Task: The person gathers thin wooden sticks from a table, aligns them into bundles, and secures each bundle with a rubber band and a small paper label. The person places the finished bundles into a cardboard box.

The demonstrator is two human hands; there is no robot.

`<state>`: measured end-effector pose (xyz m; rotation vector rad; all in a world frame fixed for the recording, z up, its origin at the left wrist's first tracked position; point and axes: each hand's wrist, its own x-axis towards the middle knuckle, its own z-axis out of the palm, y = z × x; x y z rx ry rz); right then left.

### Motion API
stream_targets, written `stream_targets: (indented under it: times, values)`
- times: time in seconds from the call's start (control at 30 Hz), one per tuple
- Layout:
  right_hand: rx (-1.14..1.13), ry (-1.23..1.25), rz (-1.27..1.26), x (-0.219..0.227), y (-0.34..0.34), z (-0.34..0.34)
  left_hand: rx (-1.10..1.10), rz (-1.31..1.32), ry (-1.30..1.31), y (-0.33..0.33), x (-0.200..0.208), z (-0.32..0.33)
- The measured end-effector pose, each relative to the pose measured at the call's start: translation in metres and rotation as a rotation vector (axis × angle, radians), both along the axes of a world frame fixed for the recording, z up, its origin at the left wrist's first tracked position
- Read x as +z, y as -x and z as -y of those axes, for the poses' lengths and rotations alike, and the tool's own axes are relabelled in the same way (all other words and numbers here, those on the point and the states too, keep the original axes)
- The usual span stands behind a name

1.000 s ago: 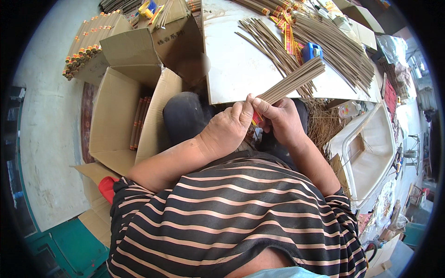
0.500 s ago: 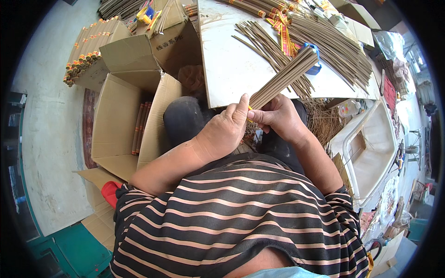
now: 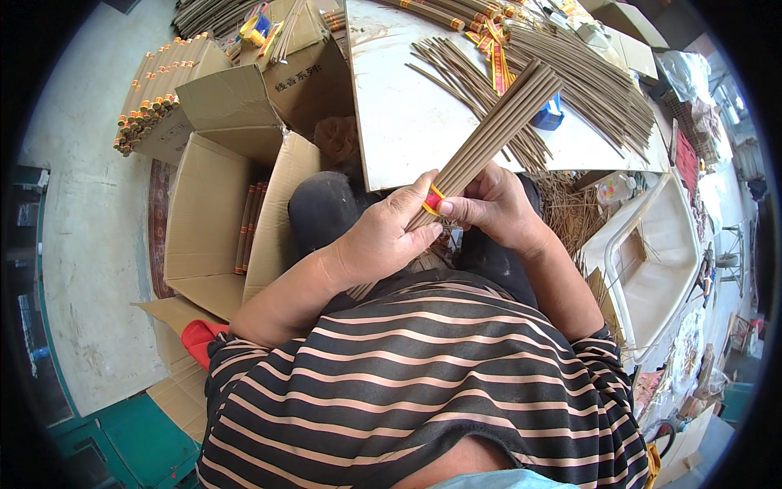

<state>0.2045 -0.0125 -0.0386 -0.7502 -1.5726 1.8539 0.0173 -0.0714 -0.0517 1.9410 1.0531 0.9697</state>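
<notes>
We held a bundle of incense sticks slanting up toward one o'clock over the white board, its lower end hidden under our hands. Our left hand was closed around the bundle from the nine o'clock side, thumb laid across a red and yellow band. Our right hand was closed on the bundle at three o'clock, its fingertips pinching the band's edge against the sticks.

By our reading, the step in hand was wrapping that band around the bundle, and doing it well called for keeping the left hand tight so the sticks stayed even, while the right drew the band snug and flat, with no stick slipping loose.

At twelve o'clock loose sticks fanned across the board, with spare bands and a blue object among them. At nine o'clock an open cardboard box held a few banded bundles, and more stacked bundles lay at ten o'clock.
</notes>
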Motion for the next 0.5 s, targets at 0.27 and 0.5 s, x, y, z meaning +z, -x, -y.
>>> stream_targets:
  times: [0.27, 0.5]
  values:
    - [-0.035, -0.065, -0.103, -0.001, 0.001, 0.004, -0.045, 0.315, 0.605, -0.003, 0.032, 0.000]
    - [-0.032, -0.151, -0.021, -0.004, -0.008, -0.003, -0.070, 0.587, 0.910, -0.006, 0.026, -0.006]
